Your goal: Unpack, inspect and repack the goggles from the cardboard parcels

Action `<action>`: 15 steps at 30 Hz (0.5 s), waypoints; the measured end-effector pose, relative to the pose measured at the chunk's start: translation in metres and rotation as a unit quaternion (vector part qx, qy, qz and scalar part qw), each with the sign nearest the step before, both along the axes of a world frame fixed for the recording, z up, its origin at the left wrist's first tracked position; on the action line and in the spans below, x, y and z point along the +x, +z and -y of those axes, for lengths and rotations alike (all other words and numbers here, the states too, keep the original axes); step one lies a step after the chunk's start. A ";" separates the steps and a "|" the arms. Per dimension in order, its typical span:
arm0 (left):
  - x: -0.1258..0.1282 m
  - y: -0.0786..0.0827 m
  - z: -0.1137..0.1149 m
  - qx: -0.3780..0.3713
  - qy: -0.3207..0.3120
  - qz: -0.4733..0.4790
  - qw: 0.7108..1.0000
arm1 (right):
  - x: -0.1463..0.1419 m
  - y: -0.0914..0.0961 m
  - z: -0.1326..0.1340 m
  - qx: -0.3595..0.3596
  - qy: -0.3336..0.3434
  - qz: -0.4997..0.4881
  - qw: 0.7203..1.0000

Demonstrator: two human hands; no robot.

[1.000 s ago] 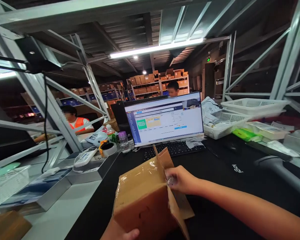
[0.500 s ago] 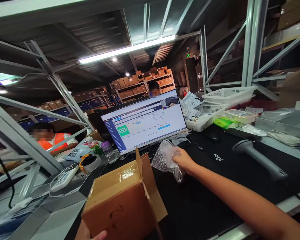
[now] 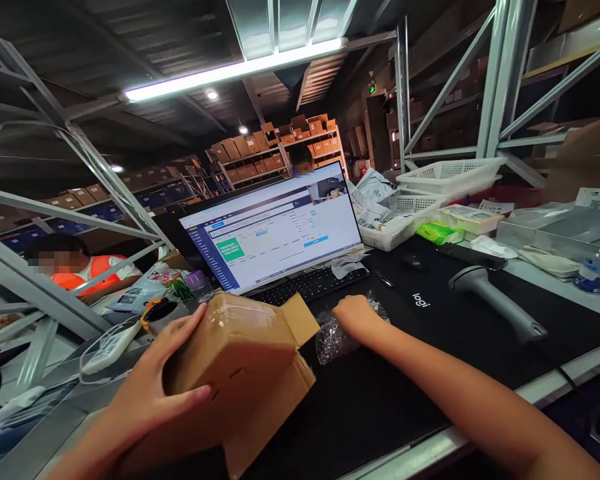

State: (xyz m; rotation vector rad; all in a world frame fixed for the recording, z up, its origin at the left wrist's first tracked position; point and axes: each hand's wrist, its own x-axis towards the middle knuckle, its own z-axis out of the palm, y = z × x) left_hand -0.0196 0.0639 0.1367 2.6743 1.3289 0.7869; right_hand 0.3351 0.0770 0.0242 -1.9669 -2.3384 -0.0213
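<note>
My left hand (image 3: pixel 153 383) grips the far-left end of a brown cardboard box (image 3: pixel 253 337), thumb on the near side and fingers over the top. The box is tilted above the desk, its flaps open toward the right. My right hand (image 3: pixel 357 317) is closed at a crumpled piece of clear bubble wrap (image 3: pixel 334 343), low over the black desk mat (image 3: pixel 380 387). Its fingertips are hidden behind the knuckles. Whether the bubble wrap has anything inside it, I cannot tell.
Beyond the box stand a monitor (image 3: pixel 275 233) and a keyboard (image 3: pixel 300 287). A barcode scanner (image 3: pixel 500 303) lies to the right, with a mouse (image 3: pixel 413 262) and white baskets (image 3: pixel 405 213) farther back. A person in an orange vest (image 3: pixel 93 270) sits at the left.
My left hand has shifted up the box, which has tipped and turned with its open flaps lowered. My right hand has brought the bubble wrap down to the mat.
</note>
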 end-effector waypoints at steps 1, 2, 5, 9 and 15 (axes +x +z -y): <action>0.006 0.006 -0.003 -0.003 -0.014 -0.053 0.998 | 0.000 0.000 0.000 -0.005 -0.001 0.011 1.000; 0.012 0.009 -0.005 -0.013 -0.025 -0.092 0.995 | 0.000 -0.001 0.000 -0.011 -0.003 0.017 1.000; 0.033 0.009 -0.010 -0.046 -0.036 -0.136 0.989 | 0.001 0.000 0.001 -0.020 -0.008 0.029 0.999; 0.047 0.015 -0.015 -0.046 -0.049 -0.165 0.984 | 0.004 0.001 -0.001 -0.029 -0.020 0.036 0.999; 0.029 0.046 -0.006 0.101 -0.058 -0.110 0.987 | 0.007 0.002 -0.006 -0.036 -0.034 0.024 0.998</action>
